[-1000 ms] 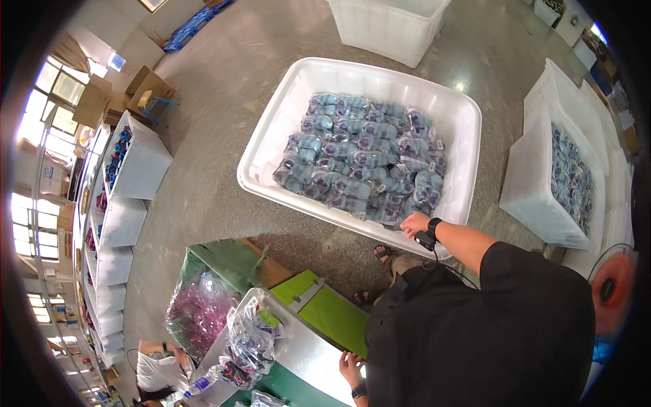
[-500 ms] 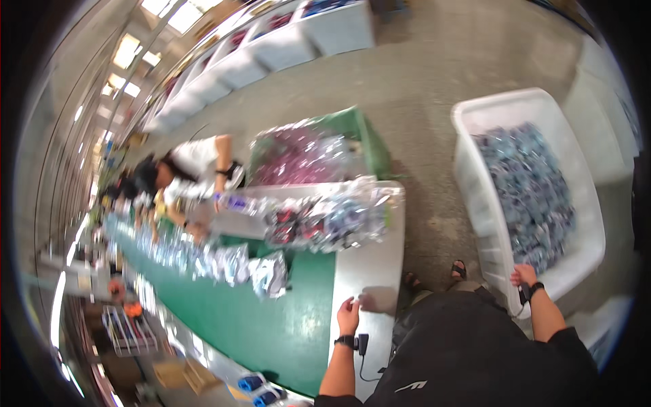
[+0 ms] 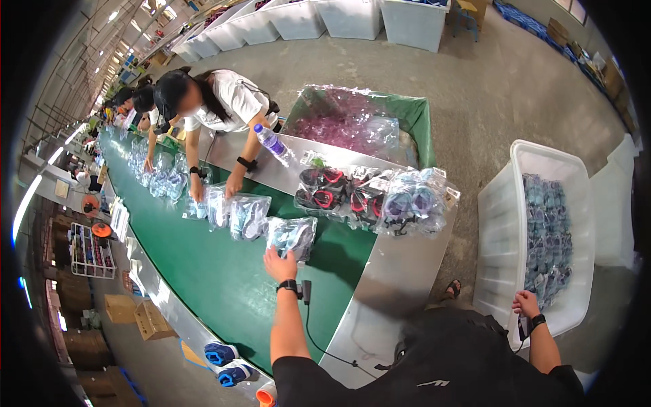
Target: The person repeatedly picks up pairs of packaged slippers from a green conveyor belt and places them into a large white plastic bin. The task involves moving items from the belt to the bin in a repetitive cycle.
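Bottle (image 3: 273,144) (purple cap (image 3: 258,127)); cardboard boxes (image 3: 153,322) on floor (image 3: 475,88).

Open green belt (image 3: 196,261) left of left hand (image 3: 280,264), bagged shoes (image 3: 291,233) blocking ahead, co-worker's arms (image 3: 249,148) farther along, floor strip (image 3: 462,237) beside white bin (image 3: 498,251)

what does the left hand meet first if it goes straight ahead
The nearest clear bag on the green surface; the left hand seems at its near edge, though contact is unclear.
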Demonstrator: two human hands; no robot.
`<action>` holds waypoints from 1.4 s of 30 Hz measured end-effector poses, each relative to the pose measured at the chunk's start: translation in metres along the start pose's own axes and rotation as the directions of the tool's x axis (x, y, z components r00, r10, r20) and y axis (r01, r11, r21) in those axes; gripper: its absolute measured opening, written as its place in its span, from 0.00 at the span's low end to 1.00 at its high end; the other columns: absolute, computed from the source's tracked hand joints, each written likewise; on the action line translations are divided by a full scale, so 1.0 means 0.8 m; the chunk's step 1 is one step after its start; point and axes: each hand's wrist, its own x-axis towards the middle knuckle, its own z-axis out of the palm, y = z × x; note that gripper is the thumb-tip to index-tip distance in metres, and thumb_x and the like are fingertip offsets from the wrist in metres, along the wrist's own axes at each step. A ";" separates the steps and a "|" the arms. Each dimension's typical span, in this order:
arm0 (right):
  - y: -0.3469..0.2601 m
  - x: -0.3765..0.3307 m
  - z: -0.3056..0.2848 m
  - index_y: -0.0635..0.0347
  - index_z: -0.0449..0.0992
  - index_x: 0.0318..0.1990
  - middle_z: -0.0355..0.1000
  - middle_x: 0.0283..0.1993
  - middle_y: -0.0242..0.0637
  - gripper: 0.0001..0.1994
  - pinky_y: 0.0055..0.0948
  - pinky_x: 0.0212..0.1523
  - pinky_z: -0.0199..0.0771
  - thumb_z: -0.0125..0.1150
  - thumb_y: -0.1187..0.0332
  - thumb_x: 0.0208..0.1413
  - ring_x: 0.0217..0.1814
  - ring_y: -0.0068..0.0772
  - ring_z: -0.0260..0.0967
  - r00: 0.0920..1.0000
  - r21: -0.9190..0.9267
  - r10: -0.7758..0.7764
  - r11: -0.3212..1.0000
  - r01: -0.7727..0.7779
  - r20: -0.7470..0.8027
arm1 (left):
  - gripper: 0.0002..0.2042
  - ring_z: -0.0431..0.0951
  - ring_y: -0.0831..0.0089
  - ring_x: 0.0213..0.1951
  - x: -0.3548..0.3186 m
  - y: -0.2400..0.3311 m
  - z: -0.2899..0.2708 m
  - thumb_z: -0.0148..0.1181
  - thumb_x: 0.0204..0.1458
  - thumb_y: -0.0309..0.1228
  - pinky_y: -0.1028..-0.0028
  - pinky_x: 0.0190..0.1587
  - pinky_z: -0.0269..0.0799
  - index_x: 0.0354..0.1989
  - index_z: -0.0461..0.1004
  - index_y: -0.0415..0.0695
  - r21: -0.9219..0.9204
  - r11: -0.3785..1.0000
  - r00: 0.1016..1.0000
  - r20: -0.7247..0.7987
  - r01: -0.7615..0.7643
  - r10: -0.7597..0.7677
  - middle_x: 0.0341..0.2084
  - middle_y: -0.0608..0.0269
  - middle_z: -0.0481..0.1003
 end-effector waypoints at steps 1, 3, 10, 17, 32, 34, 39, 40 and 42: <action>-0.009 -0.010 0.008 0.63 0.70 0.48 0.73 0.31 0.39 0.14 0.28 0.23 0.77 0.58 0.65 0.59 0.26 0.30 0.75 1.000 -0.046 -0.024 0.999 0.025 0.005 | 0.33 0.64 0.43 0.61 0.012 -0.010 0.003 0.66 0.45 0.44 0.54 0.63 0.60 0.59 0.67 0.38 0.000 0.999 0.999 -0.001 0.041 -0.041 0.59 0.42 0.66; -0.026 -0.025 0.027 0.64 0.70 0.49 0.74 0.31 0.39 0.14 0.27 0.23 0.76 0.58 0.65 0.59 0.26 0.28 0.75 0.996 -0.130 -0.083 0.988 0.086 0.029 | 0.38 0.61 0.42 0.63 0.040 -0.035 0.011 0.66 0.43 0.47 0.53 0.64 0.58 0.62 0.65 0.39 0.002 0.993 0.993 -0.019 0.121 -0.121 0.62 0.42 0.63; -0.051 -0.059 0.069 0.68 0.70 0.49 0.74 0.32 0.40 0.16 0.27 0.24 0.78 0.60 0.69 0.55 0.28 0.29 0.76 0.994 -0.186 -0.037 0.981 0.056 0.102 | 0.47 0.75 0.45 0.51 0.039 -0.103 0.070 0.73 0.37 0.51 0.58 0.55 0.69 0.61 0.62 0.30 -0.211 0.903 0.889 0.360 0.374 -0.284 0.50 0.37 0.74; -0.036 -0.043 0.068 0.67 0.69 0.49 0.74 0.32 0.39 0.16 0.26 0.24 0.77 0.59 0.69 0.56 0.28 0.29 0.75 0.991 -0.226 -0.014 0.973 0.044 0.134 | 0.39 0.68 0.54 0.56 -0.145 -0.020 0.078 0.74 0.37 0.36 0.63 0.59 0.64 0.58 0.63 0.31 -0.671 0.720 0.966 -0.021 0.177 -0.257 0.55 0.43 0.66; -0.070 0.004 0.095 0.65 0.71 0.50 0.73 0.32 0.35 0.17 0.25 0.29 0.75 0.60 0.64 0.58 0.30 0.26 0.74 0.958 -0.302 -0.087 0.938 0.172 0.273 | 0.46 0.58 0.57 0.65 -0.284 0.126 0.008 0.66 0.50 0.28 0.65 0.65 0.57 0.71 0.37 0.37 -0.733 0.599 0.945 0.277 0.323 -0.172 0.67 0.45 0.49; -0.074 0.005 0.100 0.65 0.71 0.49 0.73 0.30 0.34 0.16 0.24 0.27 0.72 0.60 0.65 0.59 0.27 0.24 0.71 0.945 -0.253 -0.141 0.942 0.220 0.296 | 0.47 0.57 0.59 0.65 -0.280 0.124 0.029 0.67 0.48 0.25 0.65 0.66 0.55 0.71 0.39 0.37 -0.851 0.274 0.889 0.389 0.447 -0.243 0.67 0.46 0.49; -0.099 -0.009 0.094 0.65 0.71 0.50 0.72 0.28 0.33 0.15 0.22 0.27 0.69 0.59 0.67 0.59 0.27 0.20 0.68 0.907 -0.155 -0.262 0.932 0.326 0.330 | 0.41 0.69 0.61 0.53 -0.277 0.153 0.017 0.61 0.48 0.26 0.65 0.55 0.67 0.70 0.45 0.40 -0.736 0.072 0.724 0.638 0.674 -0.262 0.57 0.47 0.63; -0.101 -0.008 0.091 0.65 0.71 0.50 0.72 0.29 0.32 0.15 0.22 0.29 0.69 0.59 0.66 0.59 0.28 0.21 0.69 0.904 -0.142 -0.288 0.928 0.345 0.315 | 0.41 0.69 0.60 0.52 -0.278 0.182 -0.016 0.61 0.48 0.27 0.64 0.54 0.68 0.70 0.46 0.41 -0.678 0.076 0.676 0.706 0.731 -0.209 0.56 0.47 0.64; -0.121 -0.018 0.097 0.64 0.71 0.51 0.73 0.32 0.32 0.15 0.21 0.31 0.71 0.59 0.66 0.60 0.32 0.20 0.71 0.897 -0.084 -0.300 0.935 0.343 0.324 | 0.39 0.71 0.59 0.51 -0.290 0.195 -0.039 0.60 0.49 0.28 0.60 0.51 0.71 0.70 0.47 0.44 -0.624 0.114 0.635 0.760 0.773 -0.141 0.55 0.47 0.65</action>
